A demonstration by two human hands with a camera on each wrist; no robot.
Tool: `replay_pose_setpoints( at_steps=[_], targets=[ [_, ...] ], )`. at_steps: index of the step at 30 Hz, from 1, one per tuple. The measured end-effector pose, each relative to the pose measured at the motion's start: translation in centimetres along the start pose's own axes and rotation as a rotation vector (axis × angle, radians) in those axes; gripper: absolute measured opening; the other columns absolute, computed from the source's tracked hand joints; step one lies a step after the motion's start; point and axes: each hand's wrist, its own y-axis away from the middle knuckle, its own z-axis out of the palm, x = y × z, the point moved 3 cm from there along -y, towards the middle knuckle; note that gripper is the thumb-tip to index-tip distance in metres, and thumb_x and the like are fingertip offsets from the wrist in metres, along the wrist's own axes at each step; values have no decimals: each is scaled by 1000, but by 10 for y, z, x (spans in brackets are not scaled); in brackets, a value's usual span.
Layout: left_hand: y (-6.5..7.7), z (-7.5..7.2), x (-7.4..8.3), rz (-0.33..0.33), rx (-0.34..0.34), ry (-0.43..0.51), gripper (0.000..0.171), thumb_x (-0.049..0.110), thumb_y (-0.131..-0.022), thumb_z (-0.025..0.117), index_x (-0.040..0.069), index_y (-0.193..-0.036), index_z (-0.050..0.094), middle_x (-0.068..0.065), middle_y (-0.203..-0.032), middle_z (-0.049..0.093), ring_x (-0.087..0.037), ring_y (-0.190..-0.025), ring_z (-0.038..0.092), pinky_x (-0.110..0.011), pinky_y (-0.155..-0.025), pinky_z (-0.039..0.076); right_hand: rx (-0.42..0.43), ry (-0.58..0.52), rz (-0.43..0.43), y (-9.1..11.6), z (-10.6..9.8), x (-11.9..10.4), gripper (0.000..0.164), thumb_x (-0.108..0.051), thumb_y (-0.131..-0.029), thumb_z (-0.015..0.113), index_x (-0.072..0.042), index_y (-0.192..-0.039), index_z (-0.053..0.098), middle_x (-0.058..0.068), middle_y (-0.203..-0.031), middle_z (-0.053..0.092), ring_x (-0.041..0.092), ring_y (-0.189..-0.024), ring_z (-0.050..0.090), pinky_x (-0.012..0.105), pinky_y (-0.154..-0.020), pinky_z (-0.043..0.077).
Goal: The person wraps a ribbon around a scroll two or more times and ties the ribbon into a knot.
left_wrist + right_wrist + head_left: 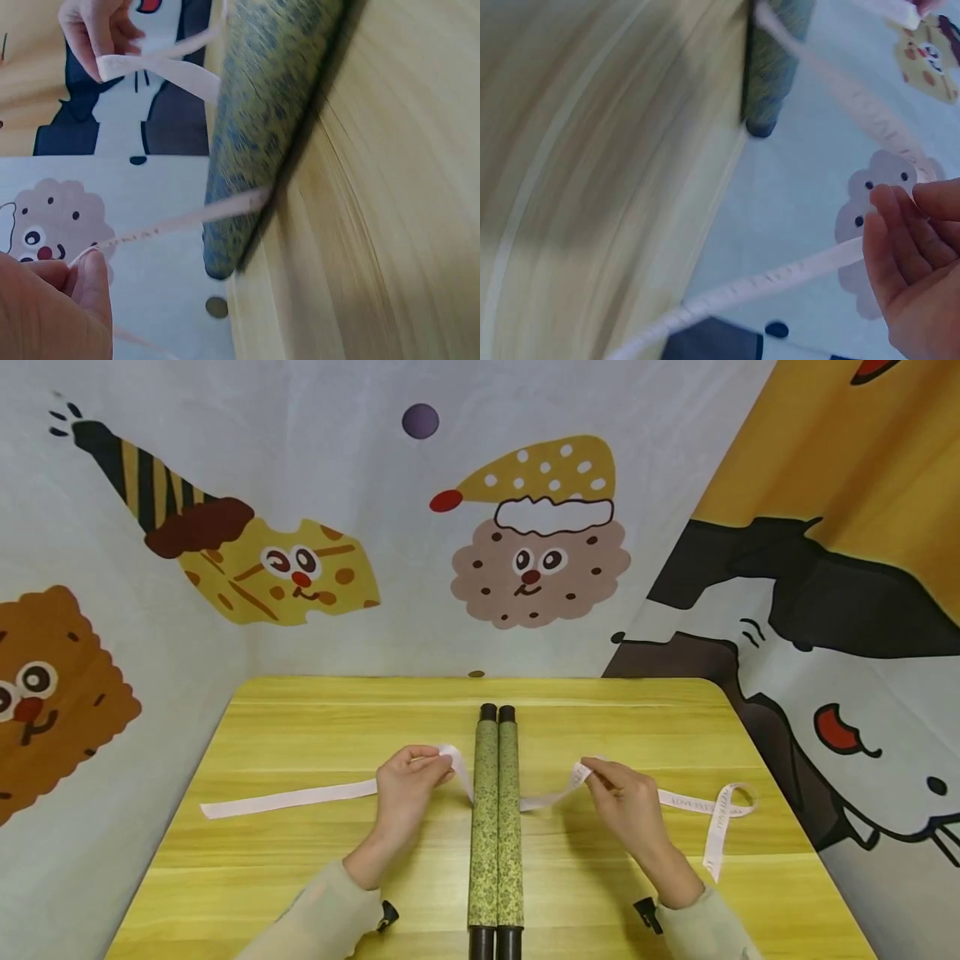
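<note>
Two green patterned rolls with black ends, a left roll (485, 827) and a right roll (510, 827), lie side by side down the middle of the table. A pale pink ribbon (549, 800) with printed lettering passes beneath them and comes out on both sides. My left hand (405, 797) pinches the ribbon between thumb and fingers, left of the rolls, lifting a short stretch beside them. On the other side my right hand (628, 806) pinches the ribbon the same way. In the right wrist view the ribbon (877, 124) runs from the roll up to my fingertips.
The ribbon's left tail lies flat on the wooden table (300, 860); its right tail (717, 835) curls into a loop near the right edge. Behind the table hangs a cloth backdrop (405, 652) with cartoon figures.
</note>
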Motion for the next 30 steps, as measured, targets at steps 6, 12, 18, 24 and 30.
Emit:
replay_pose_setpoints(
  at_steps=[6,12,18,24,30],
  targets=[
    [2,6,-5,-31,21,25,22,-9,-90,75,-10,-108,62,-19,-90,76,-18,-74,76,-32,-77,63,-10,-258,242,-2,9,-11,29,16,-93,67,2,-116,77,16,-114,76,13,-95,72,13,-79,55],
    [9,12,-6,-91,11,52,23,-6,-92,75,-11,-112,64,-20,-98,77,-17,-79,76,-29,-78,62,25,-427,553,-10,16,-19,30,-6,-96,76,-1,-125,72,14,-108,78,9,-92,73,20,-79,59],
    [12,18,-6,-116,13,85,24,-6,-92,75,-13,-114,65,-23,-105,76,-17,-81,76,-28,-79,62,105,-719,898,-11,27,-21,33,-7,-95,78,4,-121,62,6,-96,79,17,-87,76,27,-79,61],
    [13,21,-5,-123,20,112,23,-7,-92,74,-12,-112,63,-19,-100,76,-18,-81,76,-28,-78,62,142,-951,1015,-8,39,-24,7,4,-95,74,1,-101,73,7,-96,78,18,-88,75,31,-85,62],
    [11,26,-10,-118,-17,61,15,-7,-90,75,-10,-104,69,-20,-101,76,-18,-84,75,-32,-82,62,55,-1031,1010,-10,48,-29,7,3,-97,70,-3,-95,71,6,-99,73,17,-91,70,29,-87,60]
  ],
)
